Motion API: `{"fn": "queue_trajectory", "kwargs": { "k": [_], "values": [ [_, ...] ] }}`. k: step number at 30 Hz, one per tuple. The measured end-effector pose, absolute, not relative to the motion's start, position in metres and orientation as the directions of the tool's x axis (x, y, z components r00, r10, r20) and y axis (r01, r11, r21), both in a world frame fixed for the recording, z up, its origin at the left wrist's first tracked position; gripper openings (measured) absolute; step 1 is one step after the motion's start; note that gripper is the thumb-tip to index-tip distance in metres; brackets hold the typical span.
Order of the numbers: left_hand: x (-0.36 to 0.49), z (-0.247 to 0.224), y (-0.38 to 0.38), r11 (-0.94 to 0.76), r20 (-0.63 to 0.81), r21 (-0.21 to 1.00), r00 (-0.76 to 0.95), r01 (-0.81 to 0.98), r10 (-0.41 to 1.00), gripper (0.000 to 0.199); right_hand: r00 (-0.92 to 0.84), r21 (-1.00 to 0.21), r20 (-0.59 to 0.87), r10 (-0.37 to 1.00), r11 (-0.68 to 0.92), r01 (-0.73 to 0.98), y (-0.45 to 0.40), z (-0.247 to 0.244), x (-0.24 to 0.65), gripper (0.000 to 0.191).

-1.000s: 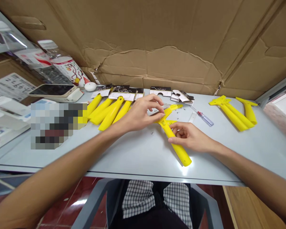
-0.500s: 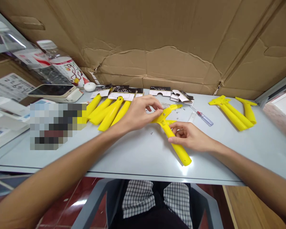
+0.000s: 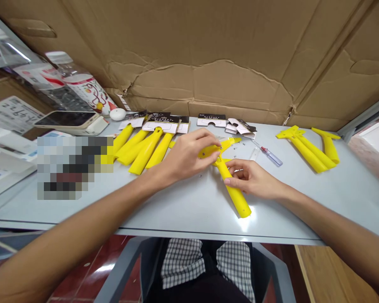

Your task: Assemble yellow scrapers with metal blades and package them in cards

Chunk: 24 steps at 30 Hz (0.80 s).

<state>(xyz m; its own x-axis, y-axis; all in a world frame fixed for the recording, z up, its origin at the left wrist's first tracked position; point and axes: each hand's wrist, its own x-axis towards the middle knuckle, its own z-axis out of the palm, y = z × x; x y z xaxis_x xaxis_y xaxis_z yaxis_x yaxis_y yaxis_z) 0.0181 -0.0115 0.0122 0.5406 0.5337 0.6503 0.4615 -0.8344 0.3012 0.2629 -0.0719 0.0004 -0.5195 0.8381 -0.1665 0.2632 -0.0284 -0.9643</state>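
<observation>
A yellow plastic scraper (image 3: 233, 191) lies on the grey table (image 3: 183, 206), handle toward me. My right hand (image 3: 251, 179) grips its handle near the neck. My left hand (image 3: 189, 153) pinches the left side of the scraper's wide head, fingers curled over its top edge. A few tiny screws (image 3: 201, 175) lie loose on the table close to the head.
Several yellow scrapers with card labels (image 3: 145, 147) lie left of my hands; more yellow scrapers (image 3: 312, 149) lie at the right. A small screwdriver (image 3: 268, 153) and folded cards (image 3: 240, 126) sit behind. A phone (image 3: 68, 120), a bottle (image 3: 82, 86) and a cardboard wall (image 3: 208, 59) stand beyond.
My left hand has shifted its fingers over the scraper's head, covering the metal blade seen a second ago. The scraper has turned slightly; my right hand stays on the handle.
</observation>
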Motion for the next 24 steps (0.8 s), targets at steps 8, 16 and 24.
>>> {"fn": "queue_trajectory", "kwargs": {
  "k": [8, 16, 24],
  "values": [
    [0.018, 0.0086, -0.0111, -0.855, 0.671, 0.266, 0.552, 0.445, 0.496, 0.016, -0.525, -0.963, -0.16, 0.836, -0.015, 0.269, -0.0718, 0.0015, 0.2616, 0.039],
    [0.0243, 0.0023, -0.0094, -0.836, 0.739, 0.319, 0.435, 0.447, 0.514, 0.007, -0.527, -0.956, -0.135, 0.839, 0.03, 0.292, -0.0708, -0.0061, 0.2612, 0.043],
    [0.0226, 0.0036, -0.0094, -0.843, 0.734, 0.303, 0.455, 0.445, 0.504, 0.011, -0.551, -0.955, -0.122, 0.826, 0.054, 0.293, -0.0716, -0.0023, 0.2607, 0.036]
  ]
}}
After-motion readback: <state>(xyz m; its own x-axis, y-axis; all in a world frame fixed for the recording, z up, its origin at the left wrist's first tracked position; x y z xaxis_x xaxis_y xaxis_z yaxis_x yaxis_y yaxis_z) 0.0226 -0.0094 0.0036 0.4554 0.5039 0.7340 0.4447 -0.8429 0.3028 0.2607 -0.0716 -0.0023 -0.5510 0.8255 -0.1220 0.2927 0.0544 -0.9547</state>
